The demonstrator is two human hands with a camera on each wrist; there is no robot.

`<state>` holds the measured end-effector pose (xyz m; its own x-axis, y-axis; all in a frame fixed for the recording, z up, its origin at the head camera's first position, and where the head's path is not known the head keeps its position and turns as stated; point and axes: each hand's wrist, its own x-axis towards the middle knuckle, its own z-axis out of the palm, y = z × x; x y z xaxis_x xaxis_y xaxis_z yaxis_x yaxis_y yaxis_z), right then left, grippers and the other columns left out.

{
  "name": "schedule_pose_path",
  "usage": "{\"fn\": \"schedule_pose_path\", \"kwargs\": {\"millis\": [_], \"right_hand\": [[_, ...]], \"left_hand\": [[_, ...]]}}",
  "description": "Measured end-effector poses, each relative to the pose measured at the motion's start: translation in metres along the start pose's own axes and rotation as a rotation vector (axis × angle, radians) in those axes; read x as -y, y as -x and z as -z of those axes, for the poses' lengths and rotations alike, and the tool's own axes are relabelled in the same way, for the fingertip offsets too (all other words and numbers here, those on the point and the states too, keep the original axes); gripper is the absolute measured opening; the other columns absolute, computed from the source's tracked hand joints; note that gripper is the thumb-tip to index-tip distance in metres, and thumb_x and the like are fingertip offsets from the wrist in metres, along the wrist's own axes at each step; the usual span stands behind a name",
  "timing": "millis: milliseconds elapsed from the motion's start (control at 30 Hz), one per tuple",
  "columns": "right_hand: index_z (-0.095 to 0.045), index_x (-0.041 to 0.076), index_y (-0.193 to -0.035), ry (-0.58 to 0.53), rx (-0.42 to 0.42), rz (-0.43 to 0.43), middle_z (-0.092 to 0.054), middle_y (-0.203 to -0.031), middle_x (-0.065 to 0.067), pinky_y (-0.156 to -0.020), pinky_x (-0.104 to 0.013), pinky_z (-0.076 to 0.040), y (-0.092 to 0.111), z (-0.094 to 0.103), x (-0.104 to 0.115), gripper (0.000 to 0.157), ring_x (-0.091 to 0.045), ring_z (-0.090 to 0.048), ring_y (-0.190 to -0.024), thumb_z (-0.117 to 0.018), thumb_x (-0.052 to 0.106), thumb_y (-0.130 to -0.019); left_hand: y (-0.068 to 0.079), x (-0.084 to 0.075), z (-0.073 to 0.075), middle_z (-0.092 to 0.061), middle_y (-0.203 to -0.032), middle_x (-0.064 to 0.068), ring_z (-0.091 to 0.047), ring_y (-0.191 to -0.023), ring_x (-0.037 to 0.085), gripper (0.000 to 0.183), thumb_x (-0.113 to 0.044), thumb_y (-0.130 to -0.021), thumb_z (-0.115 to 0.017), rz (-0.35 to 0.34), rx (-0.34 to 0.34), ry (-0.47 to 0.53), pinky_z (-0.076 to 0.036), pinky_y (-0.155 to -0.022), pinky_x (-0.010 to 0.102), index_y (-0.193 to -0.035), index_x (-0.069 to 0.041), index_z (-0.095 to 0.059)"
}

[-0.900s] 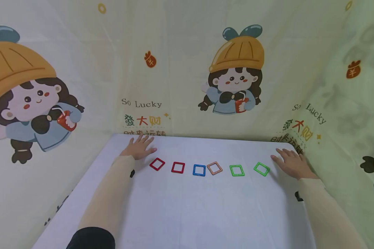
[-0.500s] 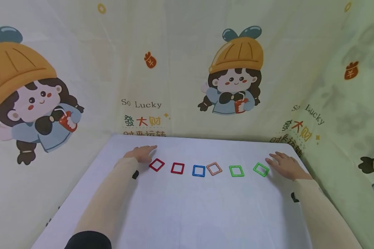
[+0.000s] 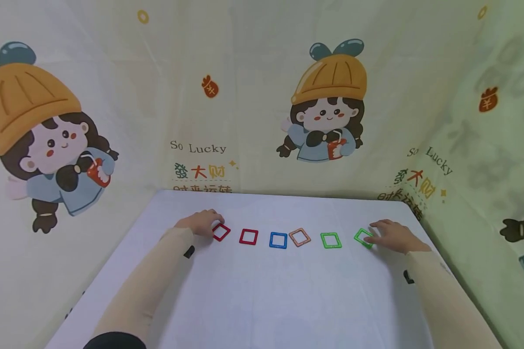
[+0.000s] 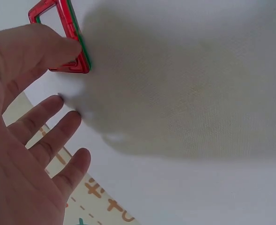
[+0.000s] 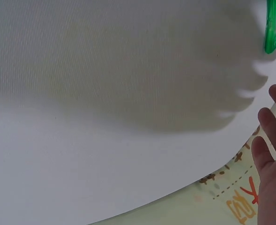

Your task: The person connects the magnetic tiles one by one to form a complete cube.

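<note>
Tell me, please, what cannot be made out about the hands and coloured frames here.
Left wrist view: the upper edge crops the red frame; the left hand hides part, leaving any grip unclear.
Right wrist view: picture edges crop the green frame and the right hand.
Head view: the right hand overlaps the green frame, too small to tell touching from hovering.

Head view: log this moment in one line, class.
left hand: at leftmost red frame, grip unclear; right hand: thumb over rightmost green frame; between: other red frame, blue frame, orange frame, other green frame
</note>
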<state>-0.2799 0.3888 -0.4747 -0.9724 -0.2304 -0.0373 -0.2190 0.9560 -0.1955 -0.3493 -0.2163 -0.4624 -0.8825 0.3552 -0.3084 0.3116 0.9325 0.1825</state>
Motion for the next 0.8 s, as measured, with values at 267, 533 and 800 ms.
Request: {"fn": "schedule_pose_path", "kwargs": {"millis": [267, 533, 800], "right_hand": [[-0.071, 0.001, -0.122, 0.033, 0.022, 0.015, -0.065, -0.121, -0.028, -0.085, -0.068, -0.049, -0.013, -0.010, -0.005, 0.070, -0.050, -0.062, -0.108, -0.083, 0.055, -0.079], [-0.069, -0.005, -0.118, -0.080, 0.081, -0.011, -0.066, -0.100, -0.016, -0.082, -0.053, -0.052, -0.014, -0.008, -0.001, 0.060, -0.030, -0.062, -0.090, -0.088, 0.036, -0.079], [-0.068, -0.007, -0.119, -0.114, 0.097, -0.023, -0.064, -0.101, -0.017, -0.081, -0.051, -0.052, -0.012, -0.003, 0.000, 0.060, -0.029, -0.061, -0.089, -0.088, 0.034, -0.080]], "left_hand": [[0.010, -0.010, 0.002, -0.059, -0.134, 0.006, -0.054, -0.117, 0.026, 0.047, -0.011, -0.087, -0.077, -0.029, 0.000, 0.032, -0.049, -0.104, 0.048, -0.132, -0.020, -0.067], [0.016, -0.014, 0.001, -0.060, -0.119, 0.002, -0.056, -0.103, 0.021, 0.045, -0.007, -0.086, -0.075, -0.050, 0.002, 0.029, -0.053, -0.095, 0.042, -0.128, -0.019, -0.068], [0.016, -0.013, -0.003, -0.061, -0.116, 0.001, -0.056, -0.102, 0.020, 0.040, -0.009, -0.086, -0.076, -0.060, -0.012, 0.013, -0.053, -0.095, 0.042, -0.125, -0.019, -0.072]]}}
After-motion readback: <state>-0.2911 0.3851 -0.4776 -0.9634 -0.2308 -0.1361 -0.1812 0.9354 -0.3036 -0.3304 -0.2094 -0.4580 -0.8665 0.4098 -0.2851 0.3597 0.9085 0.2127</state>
